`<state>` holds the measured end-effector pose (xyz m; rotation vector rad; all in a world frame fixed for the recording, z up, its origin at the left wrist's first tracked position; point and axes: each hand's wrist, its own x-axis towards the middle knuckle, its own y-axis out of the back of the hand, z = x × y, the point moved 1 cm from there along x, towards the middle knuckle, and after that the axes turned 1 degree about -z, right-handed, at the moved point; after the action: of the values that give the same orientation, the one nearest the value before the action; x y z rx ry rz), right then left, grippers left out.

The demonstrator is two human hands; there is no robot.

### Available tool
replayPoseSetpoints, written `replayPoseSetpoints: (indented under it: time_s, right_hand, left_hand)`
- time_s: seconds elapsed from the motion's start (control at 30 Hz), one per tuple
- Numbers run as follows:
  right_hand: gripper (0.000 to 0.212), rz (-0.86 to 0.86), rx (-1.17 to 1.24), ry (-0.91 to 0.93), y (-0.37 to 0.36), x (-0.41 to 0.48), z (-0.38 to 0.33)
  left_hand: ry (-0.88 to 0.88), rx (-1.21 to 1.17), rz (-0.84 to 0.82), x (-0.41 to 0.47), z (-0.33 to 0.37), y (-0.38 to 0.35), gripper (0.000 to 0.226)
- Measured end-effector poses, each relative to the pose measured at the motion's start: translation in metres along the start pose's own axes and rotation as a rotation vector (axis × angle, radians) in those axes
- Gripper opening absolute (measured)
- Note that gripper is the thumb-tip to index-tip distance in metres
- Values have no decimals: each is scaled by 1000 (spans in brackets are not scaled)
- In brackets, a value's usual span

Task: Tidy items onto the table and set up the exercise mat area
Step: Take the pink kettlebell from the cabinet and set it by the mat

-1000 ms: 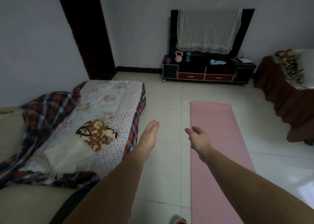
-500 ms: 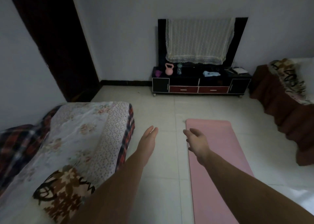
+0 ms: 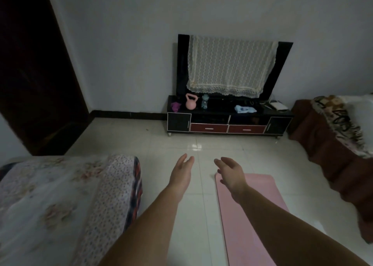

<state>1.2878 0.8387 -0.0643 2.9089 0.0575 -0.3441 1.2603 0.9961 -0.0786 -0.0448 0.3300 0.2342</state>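
Note:
A pink exercise mat (image 3: pixel 260 201) lies unrolled on the tiled floor at lower right. My left hand (image 3: pixel 180 175) is stretched forward over bare tiles just left of the mat, empty, fingers loosely apart. My right hand (image 3: pixel 232 174) hovers over the mat's far left corner, also empty with fingers spread. On the low black table (image 3: pixel 212 106) against the far wall stand a pink kettlebell (image 3: pixel 191 102), a clear water bottle (image 3: pixel 204 101), a purple item (image 3: pixel 176 105) and a light blue cloth (image 3: pixel 245 109).
A bed with a floral cover (image 3: pixel 60 205) fills the lower left. A brown sofa (image 3: pixel 331 144) with a patterned throw lines the right side. A lace cloth (image 3: pixel 230 63) hangs over the screen above the table. A dark doorway (image 3: pixel 36 74) is at left.
The view has tilted up and moved forward toward the far wall. The table looks closer and the bed and mat have slid lower in the frame. Both hands stay empty and outstretched.

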Motion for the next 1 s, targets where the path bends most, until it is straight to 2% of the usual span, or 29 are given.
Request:
replayPoseSetpoints:
  time_s: [0.2,0.37,0.67,0.77,0.9,1.0]
  right_hand:
    - [55,35,12,-15,-22,142,-27]
    - [55,6,50,-36,-28,280,-54]
    - [46,-30,60,-58,-52,485,-127]
    - [36,-34,50,-46,-69,553,-142]
    - [52,0,18,-47,-93,653,-158]
    - [51,22,4,-69,-112,725,-175]
  left_hand:
    - [21,49,-4,141,35,2,49]
    - [34,76,58,268,73,-5,49]
    - [9,81,83,470,155,-20,52]
    - [21,82,72,542,171,-17,51]
    - [4,68,53,646,193,-8,53]
    - [5,91,35,726,212,1,52]
